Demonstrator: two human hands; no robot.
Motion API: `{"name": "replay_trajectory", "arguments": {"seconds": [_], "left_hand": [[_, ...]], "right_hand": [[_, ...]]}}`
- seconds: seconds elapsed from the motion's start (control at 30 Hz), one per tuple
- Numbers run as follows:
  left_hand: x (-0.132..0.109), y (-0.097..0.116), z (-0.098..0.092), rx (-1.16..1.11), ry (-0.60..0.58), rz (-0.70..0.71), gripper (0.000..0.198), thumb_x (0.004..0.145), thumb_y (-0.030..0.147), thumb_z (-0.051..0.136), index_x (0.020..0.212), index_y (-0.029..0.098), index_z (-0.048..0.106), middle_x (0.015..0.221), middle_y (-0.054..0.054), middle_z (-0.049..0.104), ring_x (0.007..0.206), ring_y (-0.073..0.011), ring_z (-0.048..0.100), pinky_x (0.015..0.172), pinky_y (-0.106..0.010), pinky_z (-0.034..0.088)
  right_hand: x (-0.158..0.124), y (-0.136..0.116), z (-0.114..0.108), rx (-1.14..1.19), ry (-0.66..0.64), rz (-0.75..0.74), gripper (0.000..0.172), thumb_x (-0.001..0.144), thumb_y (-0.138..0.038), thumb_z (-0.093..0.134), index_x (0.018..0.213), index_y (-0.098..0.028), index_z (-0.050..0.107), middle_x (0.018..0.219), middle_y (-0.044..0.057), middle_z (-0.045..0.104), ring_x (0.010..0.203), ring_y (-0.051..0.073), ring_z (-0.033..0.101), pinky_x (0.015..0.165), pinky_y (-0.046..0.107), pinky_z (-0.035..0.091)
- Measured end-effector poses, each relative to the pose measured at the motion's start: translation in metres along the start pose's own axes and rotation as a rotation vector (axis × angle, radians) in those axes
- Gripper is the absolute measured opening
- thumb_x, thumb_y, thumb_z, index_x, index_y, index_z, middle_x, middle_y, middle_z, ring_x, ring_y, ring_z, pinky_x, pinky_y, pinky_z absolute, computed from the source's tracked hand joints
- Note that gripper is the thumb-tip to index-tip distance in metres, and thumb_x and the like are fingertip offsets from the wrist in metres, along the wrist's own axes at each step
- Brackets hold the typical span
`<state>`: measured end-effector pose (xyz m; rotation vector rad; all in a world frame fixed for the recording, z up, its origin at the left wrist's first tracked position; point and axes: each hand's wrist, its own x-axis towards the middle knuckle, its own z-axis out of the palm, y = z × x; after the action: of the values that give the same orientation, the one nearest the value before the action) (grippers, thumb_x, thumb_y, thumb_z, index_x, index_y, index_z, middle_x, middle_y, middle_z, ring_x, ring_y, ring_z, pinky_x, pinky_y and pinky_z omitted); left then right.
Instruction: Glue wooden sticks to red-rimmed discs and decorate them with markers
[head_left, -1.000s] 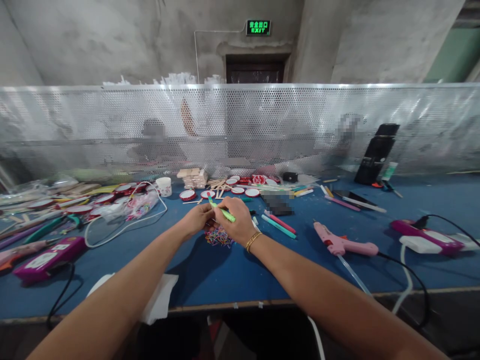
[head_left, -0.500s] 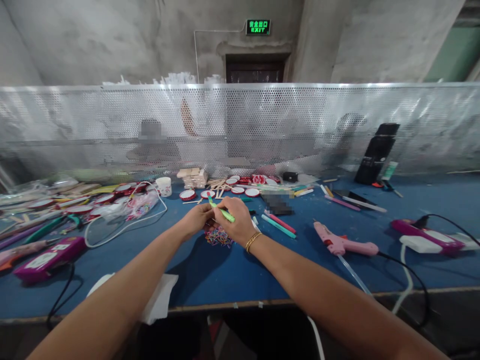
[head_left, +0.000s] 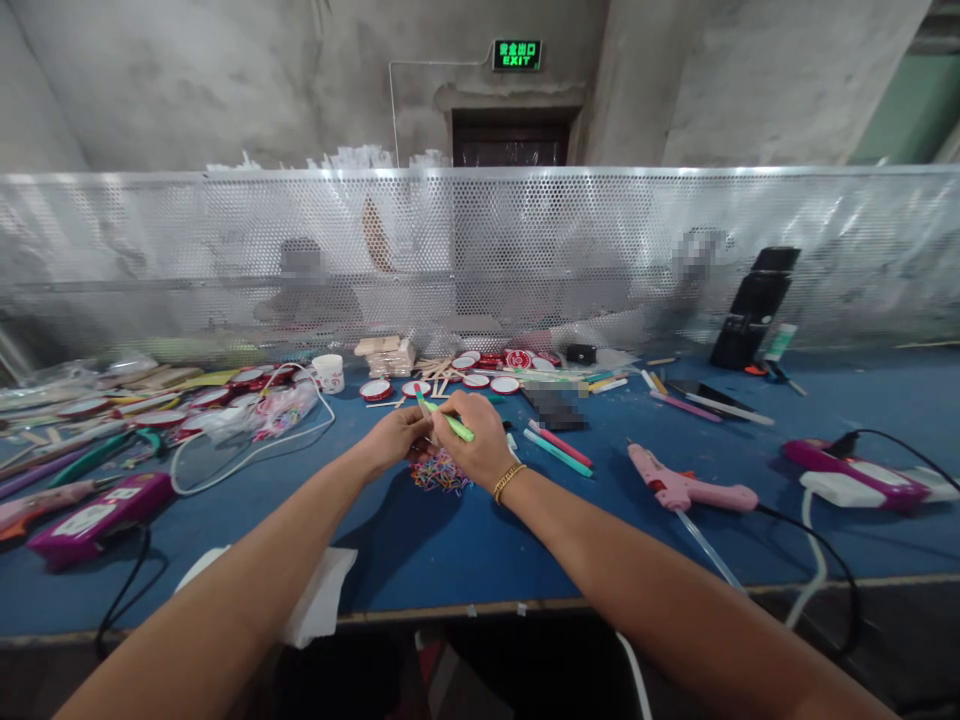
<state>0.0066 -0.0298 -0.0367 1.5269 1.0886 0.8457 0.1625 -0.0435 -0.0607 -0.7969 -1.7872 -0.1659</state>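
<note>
A light-green marker pen (head_left: pixel 459 430) is held in my right hand (head_left: pixel 476 432), its body slanting across the fingers. Close beside it, my left hand (head_left: pixel 397 436) is closed in a pinch, and the fingertips of both hands nearly meet. A slim piece with a red and green end (head_left: pixel 419 396) sticks up between the hands; I cannot make out which hand bears it. Under the hands lies a heap of small multicoloured rubber bands (head_left: pixel 439 472). A teal marker (head_left: pixel 559 453) and a red marker (head_left: pixel 564 446) lie just right of my right hand.
A pink glue gun (head_left: pixel 675 485) lies to the right, near a purple power strip (head_left: pixel 862 472). Small red-rimmed drums (head_left: pixel 375 390), wooden sticks and a paper cup (head_left: pixel 328 374) stand at the back. Another purple box (head_left: pixel 101 520) is left. A perforated metal screen (head_left: pixel 510 240) closes the far side.
Almost nothing differs. The green marker and my right hand have shifted very slightly; both hands stay over the rubber bands.
</note>
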Motion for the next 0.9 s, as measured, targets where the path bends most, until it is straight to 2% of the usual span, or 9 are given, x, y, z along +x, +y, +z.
{"name": "replay_trajectory", "arguments": {"seconds": [0.43, 0.67, 0.9], "left_hand": [[-0.0025, 0.0044, 0.0018, 0.014, 0.016, 0.005, 0.033, 0.071, 0.045, 0.072, 0.079, 0.016, 0.058, 0.064, 0.000, 0.062, 0.052, -0.0091, 0.058, 0.051, -0.020, 0.047], [-0.0011, 0.0010, 0.0014, 0.027, 0.017, -0.004, 0.028, 0.075, 0.042, 0.067, 0.077, 0.016, 0.057, 0.060, 0.000, 0.060, 0.051, -0.0092, 0.056, 0.051, -0.020, 0.047], [-0.0012, 0.0018, 0.0018, 0.030, 0.007, -0.009, 0.025, 0.077, 0.039, 0.066, 0.079, 0.016, 0.057, 0.065, 0.000, 0.062, 0.051, -0.0092, 0.057, 0.050, -0.020, 0.046]], "right_hand": [[0.0003, 0.0026, 0.0002, -0.012, 0.005, 0.014, 0.016, 0.090, -0.027, 0.049, 0.076, -0.021, 0.052, 0.070, 0.000, 0.058, 0.069, 0.016, 0.051, 0.072, 0.030, 0.036], [-0.0001, 0.0008, 0.0012, 0.002, -0.009, -0.013, 0.016, 0.090, -0.029, 0.049, 0.077, -0.021, 0.053, 0.071, 0.001, 0.058, 0.070, 0.016, 0.051, 0.071, 0.030, 0.036], [0.0001, 0.0036, 0.0006, -0.003, 0.012, 0.015, 0.017, 0.091, -0.029, 0.048, 0.077, -0.021, 0.052, 0.070, 0.000, 0.057, 0.069, 0.016, 0.050, 0.071, 0.030, 0.036]]}}
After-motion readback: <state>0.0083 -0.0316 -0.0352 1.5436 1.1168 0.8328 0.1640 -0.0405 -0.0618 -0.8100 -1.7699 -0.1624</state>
